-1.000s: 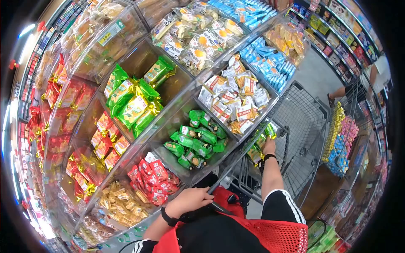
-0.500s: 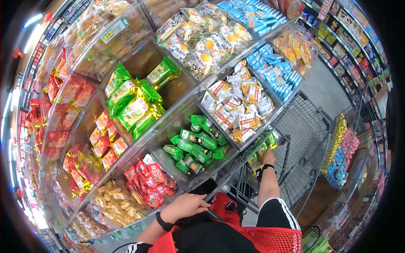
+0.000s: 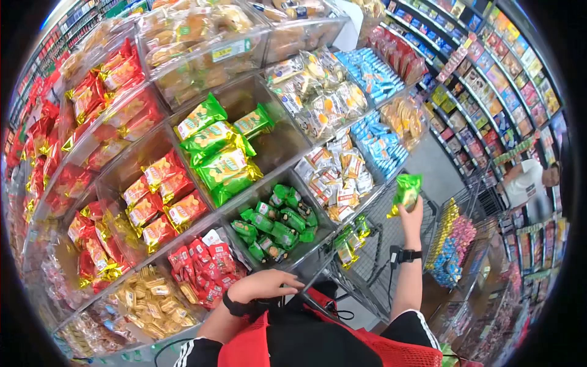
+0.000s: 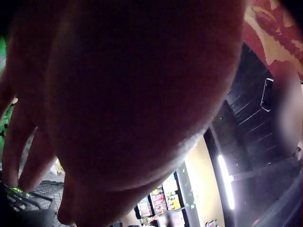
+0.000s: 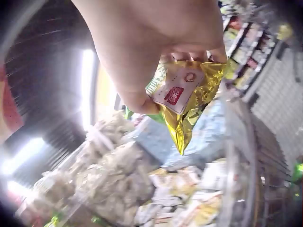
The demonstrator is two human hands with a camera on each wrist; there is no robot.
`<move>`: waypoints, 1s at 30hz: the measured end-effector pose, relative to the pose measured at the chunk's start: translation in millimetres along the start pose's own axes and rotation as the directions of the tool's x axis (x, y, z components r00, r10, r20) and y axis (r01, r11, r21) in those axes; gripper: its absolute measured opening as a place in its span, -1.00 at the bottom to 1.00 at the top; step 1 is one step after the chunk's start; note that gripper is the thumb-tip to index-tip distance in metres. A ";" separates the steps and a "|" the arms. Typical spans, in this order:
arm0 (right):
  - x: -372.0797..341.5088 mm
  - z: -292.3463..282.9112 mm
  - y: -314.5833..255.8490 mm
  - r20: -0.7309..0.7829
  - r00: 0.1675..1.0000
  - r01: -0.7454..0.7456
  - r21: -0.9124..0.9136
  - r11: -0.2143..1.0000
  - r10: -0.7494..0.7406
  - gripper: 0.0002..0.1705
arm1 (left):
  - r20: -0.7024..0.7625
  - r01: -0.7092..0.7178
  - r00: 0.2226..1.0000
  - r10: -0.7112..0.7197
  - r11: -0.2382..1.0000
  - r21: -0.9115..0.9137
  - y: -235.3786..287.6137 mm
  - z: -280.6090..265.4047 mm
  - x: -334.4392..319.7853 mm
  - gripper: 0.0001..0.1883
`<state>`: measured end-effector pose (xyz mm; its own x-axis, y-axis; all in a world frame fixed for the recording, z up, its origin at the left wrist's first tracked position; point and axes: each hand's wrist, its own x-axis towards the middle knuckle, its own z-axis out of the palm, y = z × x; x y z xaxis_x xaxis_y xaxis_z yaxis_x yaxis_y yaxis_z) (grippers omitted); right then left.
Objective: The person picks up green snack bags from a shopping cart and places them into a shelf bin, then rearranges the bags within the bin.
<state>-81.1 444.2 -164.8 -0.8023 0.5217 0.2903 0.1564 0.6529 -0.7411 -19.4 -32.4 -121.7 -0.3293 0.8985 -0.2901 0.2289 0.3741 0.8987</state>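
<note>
Raised over the cart in the head view, my right hand (image 3: pixel 412 221) grips a green and gold packet (image 3: pixel 406 191). The right wrist view shows the thumb and fingers of that hand (image 5: pixel 156 33) pinching the packet (image 5: pixel 182 92), its gold end hanging down. My left hand (image 3: pixel 264 286) is by the cart's handle end, beside the bin of red packets (image 3: pixel 208 263), fingers extended and holding nothing. In the left wrist view the left hand (image 4: pixel 128 104) fills most of the picture. More green and gold packets (image 3: pixel 350 241) lie at the cart's near end.
Divided clear bins hold large green packets (image 3: pixel 226 168), small green packets (image 3: pixel 278 226), white packets (image 3: pixel 339 177) and red ones (image 3: pixel 165 183). The wire cart (image 3: pixel 379 214) stands right of them. A person (image 3: pixel 524 183) is by another cart at the far right.
My right hand has risen out of the cart, lifting a green packet. My left hand has come off the cart handle, fingers straighter. The head view has turned, showing more shelves.
</note>
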 end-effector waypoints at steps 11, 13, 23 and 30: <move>31.3 173.0 -398.7 0.296 0.380 0.888 -0.382 0.256 -0.876 -0.60 | -0.451 -0.094 0.893 0.008 0.981 -0.169 -47.1 -9.7 -145.5 -0.63; 42.0 218.7 -414.2 0.348 0.268 0.877 -0.475 0.078 -0.898 -0.70 | -0.485 -0.044 0.872 -0.073 0.973 -0.226 -47.4 -8.0 -167.5 -0.64; 65.9 349.6 -373.7 0.675 0.315 0.907 -0.420 0.003 -0.667 -0.80 | -0.629 -0.063 0.768 -0.119 0.964 -0.259 -61.1 7.6 -215.6 -0.60; 77.1 372.4 -357.0 0.691 0.301 0.940 -0.332 0.081 -0.657 -0.64 | -0.595 -0.047 0.791 -0.142 0.956 -0.290 -67.9 7.6 -212.0 -0.57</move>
<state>-413.3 46.8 -103.3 -0.7423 -0.6515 0.1565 -0.5498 0.7257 0.4136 41.9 -246.5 -123.7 -0.8379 0.5216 -0.1611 -0.0314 0.2487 0.9681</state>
